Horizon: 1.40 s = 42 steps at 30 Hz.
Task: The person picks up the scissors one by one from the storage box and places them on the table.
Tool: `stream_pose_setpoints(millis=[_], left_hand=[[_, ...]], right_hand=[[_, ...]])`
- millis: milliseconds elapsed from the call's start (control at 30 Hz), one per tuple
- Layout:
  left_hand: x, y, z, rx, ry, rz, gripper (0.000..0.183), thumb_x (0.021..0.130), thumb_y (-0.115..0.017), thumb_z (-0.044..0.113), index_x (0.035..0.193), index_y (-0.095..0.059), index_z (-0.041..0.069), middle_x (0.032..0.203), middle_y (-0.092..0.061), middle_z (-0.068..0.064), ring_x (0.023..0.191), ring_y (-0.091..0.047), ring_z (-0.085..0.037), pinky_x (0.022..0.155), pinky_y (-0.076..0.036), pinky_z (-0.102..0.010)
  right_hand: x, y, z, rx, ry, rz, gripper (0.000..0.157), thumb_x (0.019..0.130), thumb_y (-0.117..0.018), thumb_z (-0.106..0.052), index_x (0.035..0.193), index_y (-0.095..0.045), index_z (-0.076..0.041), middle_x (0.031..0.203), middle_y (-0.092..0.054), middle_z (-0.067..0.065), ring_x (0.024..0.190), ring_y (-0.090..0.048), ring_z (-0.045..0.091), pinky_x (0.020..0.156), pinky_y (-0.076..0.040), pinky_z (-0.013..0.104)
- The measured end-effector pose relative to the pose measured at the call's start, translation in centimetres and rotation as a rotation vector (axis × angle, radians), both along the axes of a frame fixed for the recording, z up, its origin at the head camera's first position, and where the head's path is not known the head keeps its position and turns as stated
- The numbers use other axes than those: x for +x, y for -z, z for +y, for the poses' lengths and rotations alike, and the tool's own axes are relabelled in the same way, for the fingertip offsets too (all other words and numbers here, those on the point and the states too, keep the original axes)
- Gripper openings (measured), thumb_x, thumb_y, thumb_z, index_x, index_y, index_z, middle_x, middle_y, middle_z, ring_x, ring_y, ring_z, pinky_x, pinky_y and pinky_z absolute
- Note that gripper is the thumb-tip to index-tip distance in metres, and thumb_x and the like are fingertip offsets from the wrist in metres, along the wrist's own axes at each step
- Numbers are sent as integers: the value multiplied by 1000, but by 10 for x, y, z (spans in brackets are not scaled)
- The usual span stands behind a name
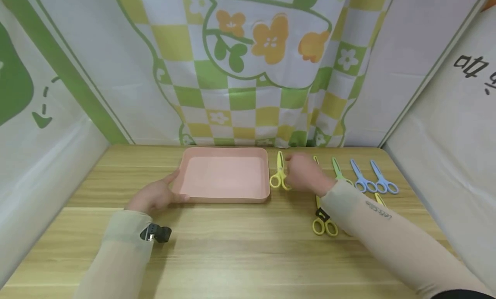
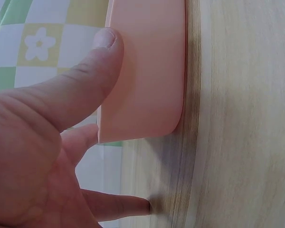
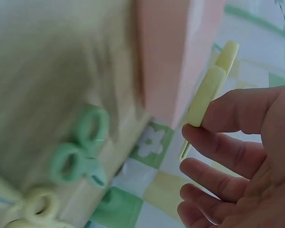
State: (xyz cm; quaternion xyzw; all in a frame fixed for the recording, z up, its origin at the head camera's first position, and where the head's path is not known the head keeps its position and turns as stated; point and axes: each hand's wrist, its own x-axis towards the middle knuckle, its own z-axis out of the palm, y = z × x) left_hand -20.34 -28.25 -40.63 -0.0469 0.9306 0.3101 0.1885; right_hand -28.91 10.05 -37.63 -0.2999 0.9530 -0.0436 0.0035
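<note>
My right hand (image 1: pixel 306 172) pinches a pair of yellow scissors (image 1: pixel 280 170) between thumb and forefinger, just beyond the right wall of the pink tray (image 1: pixel 224 200). In the right wrist view the yellow scissors (image 3: pixel 206 95) are seen edge-on, and the other fingers stay off them. My left hand (image 1: pixel 153 195) is at the tray's near left corner. Its thumb lies against the front wall in the left wrist view, a finger touches the side rim, and another finger stretches down to the wooden table. Nothing lies in the tray.
Right of my right hand stand green scissors (image 1: pixel 337 167) and two blue scissors (image 1: pixel 362 178). Yellow scissors (image 1: pixel 324 226) lie nearer me, another yellow pair (image 1: pixel 379 199) is partly hidden by my right sleeve. A checked cloth (image 1: pixel 244 97) hangs behind the table.
</note>
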Motion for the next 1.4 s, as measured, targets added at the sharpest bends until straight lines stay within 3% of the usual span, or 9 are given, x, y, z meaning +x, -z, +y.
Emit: stream_pose_setpoints(millis=[100,267,433,633,767,867,1000,1067,1400], left_hand=[[0,1,0,-1,-1,-3,108,74,-68,58,151,-2,22,144,-21,-33,127,-22,-53,100,-19,-64],[-1,0,1,-4,5,-5,106,76,-68,57,151,-2,21,144,-21,-34,127,-22,-53,99,-19,-65],[-1,0,1,-7,3,-6,106,76,-67,56,151,-2,21,144,-21,-33,127,-23,-53,99,-20,-64],[0,0,2,-25,7,-10,107,75,-66,60,151,-1,22,144,-21,-33,126,-24,-53,98,-21,-65],[0,0,2,-49,21,-2,106,75,-64,61,151,-2,22,144,-22,-33,126,-25,-53,98,-23,-65],[1,-1,1,-51,23,3,104,76,-65,60,151,-3,21,143,-22,-33,126,-25,-53,98,-23,-65],[1,-2,2,-26,8,-5,104,77,-66,56,151,-3,21,144,-22,-33,126,-24,-53,98,-22,-65],[1,-2,2,-14,0,-7,105,76,-67,56,151,-3,21,144,-21,-33,126,-24,-53,98,-21,-65],[2,-2,3,-11,1,-9,106,75,-67,57,151,-3,21,144,-21,-32,127,-23,-53,98,-21,-65]], right_hand=[[21,9,13,7,-80,43,27,59,-56,-5,41,-40,-17,56,-61,-1,106,-57,24,97,-39,37],[58,22,22,-34,-117,36,27,56,-57,-6,39,-40,-18,110,-64,9,112,-53,27,97,-38,44],[80,35,19,11,-138,51,16,57,-60,-9,47,-50,-15,106,-63,7,107,-53,28,91,-40,48],[83,44,17,62,-83,88,10,58,-59,-10,55,-52,-16,99,-62,2,103,-52,26,87,-39,47],[85,43,19,112,-45,98,20,63,-63,-17,49,-48,-18,111,-61,4,113,-47,29,93,-33,52],[87,40,19,109,-48,124,16,70,-63,-21,55,-57,-17,121,-59,7,116,-46,30,94,-31,54],[90,41,15,100,-76,101,19,78,-62,-29,88,-70,-15,124,-57,9,119,-46,30,95,-30,56],[91,43,13,120,-79,66,23,79,-63,-33,92,-70,-16,123,-58,7,119,-45,27,96,-28,56],[95,48,13,123,-76,77,17,76,-66,-37,76,-65,-20,112,-64,1,109,-54,17,95,-26,60]])
